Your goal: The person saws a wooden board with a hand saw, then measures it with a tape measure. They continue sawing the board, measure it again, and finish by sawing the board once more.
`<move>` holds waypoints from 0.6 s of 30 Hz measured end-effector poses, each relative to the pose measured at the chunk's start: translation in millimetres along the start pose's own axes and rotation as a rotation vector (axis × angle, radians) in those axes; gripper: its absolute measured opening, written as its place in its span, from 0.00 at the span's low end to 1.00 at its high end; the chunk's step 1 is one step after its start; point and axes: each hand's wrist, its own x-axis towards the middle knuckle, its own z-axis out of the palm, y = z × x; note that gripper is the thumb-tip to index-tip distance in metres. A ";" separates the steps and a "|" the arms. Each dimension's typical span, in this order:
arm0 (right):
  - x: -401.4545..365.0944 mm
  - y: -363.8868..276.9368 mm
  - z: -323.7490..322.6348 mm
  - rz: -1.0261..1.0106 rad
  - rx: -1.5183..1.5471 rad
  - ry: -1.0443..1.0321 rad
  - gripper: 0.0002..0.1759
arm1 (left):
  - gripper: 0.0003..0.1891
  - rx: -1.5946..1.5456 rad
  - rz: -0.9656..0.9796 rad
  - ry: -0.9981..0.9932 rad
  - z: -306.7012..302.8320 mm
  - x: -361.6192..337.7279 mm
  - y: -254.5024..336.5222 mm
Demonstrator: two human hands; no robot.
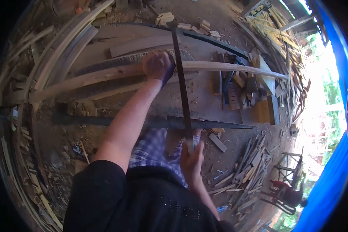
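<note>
My left hand is closed around a long wooden strip that lies across the workbench, pressing it just left of the saw. The saw has a long, narrow dark blade that crosses over the strip, its far end reaching the bench's back edge. My right hand is wrapped around the saw's handle, close to my body and below the bench's near edge. The blade passes right beside my left fingers. Whether its teeth have cut into the wood cannot be made out.
Hand tools and wood blocks crowd the bench's right side. A flat board lies behind the strip. Scrap wood is heaped on the floor, and planks lean at left. A blue tarp hangs at far right.
</note>
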 end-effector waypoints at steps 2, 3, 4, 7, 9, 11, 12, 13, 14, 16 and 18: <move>-34.9 16.7 -11.0 0.152 0.030 -0.041 0.16 | 0.12 0.071 0.137 0.282 -2.2 -5.7 1.8; -39.1 12.4 -14.6 0.173 0.060 -0.025 0.15 | 0.12 0.071 0.135 0.269 -4.0 -8.0 0.7; -25.3 4.7 -12.0 0.152 0.067 -0.025 0.15 | 0.11 0.062 0.138 0.214 -7.6 -9.6 1.6; 68.3 -11.9 27.8 0.066 -0.007 -0.031 0.15 | 0.11 0.038 0.147 0.213 -9.7 -7.9 5.5; 84.9 -18.8 37.7 0.041 0.057 0.004 0.15 | 0.11 0.032 0.166 0.248 -14.0 -6.2 5.7; 72.3 -14.9 29.7 0.044 0.068 0.013 0.16 | 0.11 0.034 0.072 0.137 -6.3 -1.7 6.2; 40.4 -7.8 18.2 0.060 0.053 0.001 0.16 | 0.11 0.020 0.067 0.135 -5.4 0.3 6.5; 14.4 -4.5 6.1 -0.009 0.044 0.039 0.16 | 0.11 -0.005 0.050 0.153 -6.6 -1.2 5.6; -17.1 8.0 -3.1 0.067 -0.060 -0.018 0.15 | 0.11 -0.025 0.028 0.167 -7.0 -3.2 3.8; -16.9 5.0 -10.6 0.151 0.041 -0.049 0.16 | 0.12 0.004 0.056 0.154 -11.4 -2.8 2.3; 4.5 -3.7 -9.8 0.112 0.100 -0.035 0.16 | 0.12 0.031 0.113 0.148 -8.9 -8.9 3.4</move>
